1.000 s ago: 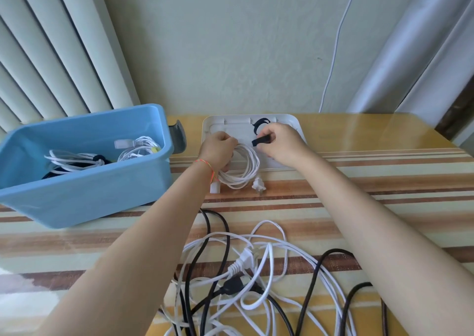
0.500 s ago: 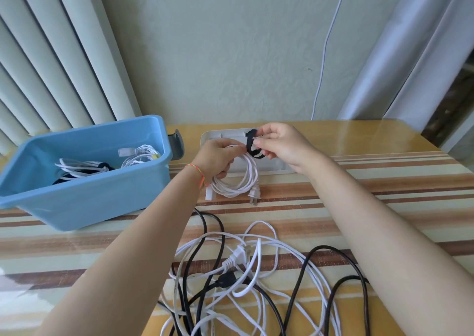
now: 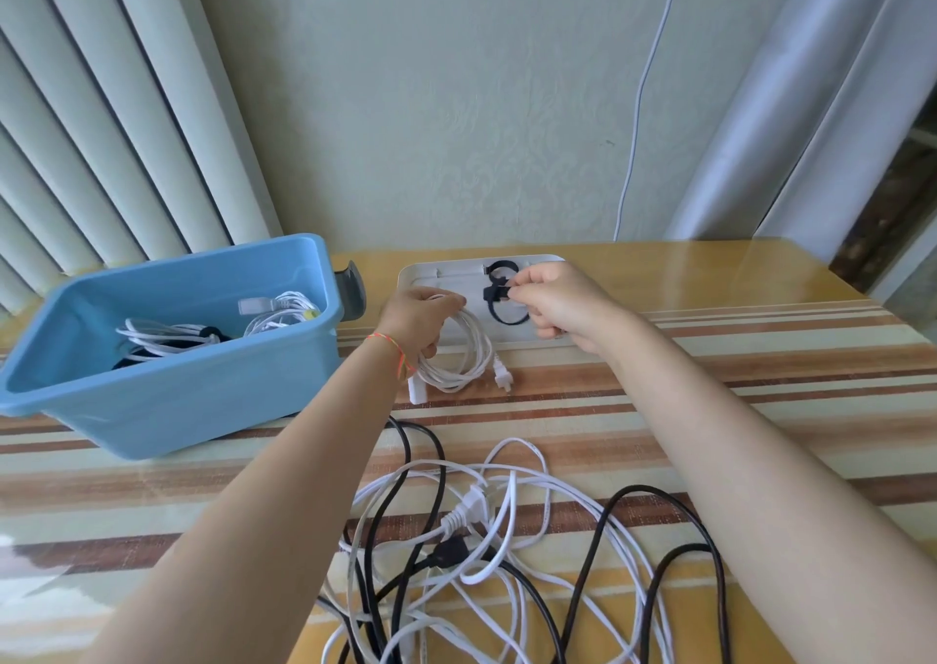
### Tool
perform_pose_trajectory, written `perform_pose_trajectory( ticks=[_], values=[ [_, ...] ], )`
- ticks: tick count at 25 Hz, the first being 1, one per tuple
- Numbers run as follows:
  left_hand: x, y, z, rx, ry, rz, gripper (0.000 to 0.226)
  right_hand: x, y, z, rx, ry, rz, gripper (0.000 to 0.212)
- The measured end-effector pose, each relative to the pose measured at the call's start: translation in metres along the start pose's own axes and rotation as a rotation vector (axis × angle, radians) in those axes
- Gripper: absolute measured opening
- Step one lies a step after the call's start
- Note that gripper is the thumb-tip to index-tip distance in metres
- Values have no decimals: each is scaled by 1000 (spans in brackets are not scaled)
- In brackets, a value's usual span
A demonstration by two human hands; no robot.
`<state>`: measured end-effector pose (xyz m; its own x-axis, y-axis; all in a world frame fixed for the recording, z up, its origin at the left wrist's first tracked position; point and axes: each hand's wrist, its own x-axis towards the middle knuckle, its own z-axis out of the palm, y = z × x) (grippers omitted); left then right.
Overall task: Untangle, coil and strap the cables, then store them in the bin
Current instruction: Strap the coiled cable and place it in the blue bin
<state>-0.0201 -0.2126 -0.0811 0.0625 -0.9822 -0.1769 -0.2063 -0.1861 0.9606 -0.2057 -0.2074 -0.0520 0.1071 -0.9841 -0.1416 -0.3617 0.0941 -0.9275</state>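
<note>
My left hand point(image 3: 417, 319) grips a coiled white cable point(image 3: 462, 354) just above the table, its plug ends hanging at the bottom. My right hand point(image 3: 560, 303) pinches a black strap point(image 3: 499, 298) that forms a loop, held over the white tray point(image 3: 421, 278), a little apart from the coil. A second black strap point(image 3: 499, 267) lies on the tray behind it. The blue bin point(image 3: 167, 389) stands at the left with strapped white cables point(image 3: 213, 326) inside. A tangle of white and black cables point(image 3: 487, 526) lies on the table near me.
The table has a striped glossy cover point(image 3: 760, 359) and stands against a pale wall. A dark grey handle-like object point(image 3: 352, 288) sits between bin and tray. A thin white cord point(image 3: 639, 106) hangs down the wall. Curtains point(image 3: 811, 106) hang right, vertical blinds left.
My right hand lifted the black strap off the tray to the coil's top, then drew it a little to the right. My left hand kept hold of the coil.
</note>
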Motion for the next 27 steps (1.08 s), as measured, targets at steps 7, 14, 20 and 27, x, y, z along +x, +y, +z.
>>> perform_pose_trajectory(
  ticks=[7,14,20,27],
  values=[
    [-9,3,-6,-18,-107,-12,18,8,0,17,-21,39,-59,12],
    [-6,0,-6,76,-35,47,15,9,-3,20,-65,273,-139,7],
    [-7,1,-8,-53,-57,-37,24,28,18,2,-747,332,-89,31],
    [-17,4,-4,-157,-75,-86,25,19,30,19,-1042,185,-13,20]
  ],
)
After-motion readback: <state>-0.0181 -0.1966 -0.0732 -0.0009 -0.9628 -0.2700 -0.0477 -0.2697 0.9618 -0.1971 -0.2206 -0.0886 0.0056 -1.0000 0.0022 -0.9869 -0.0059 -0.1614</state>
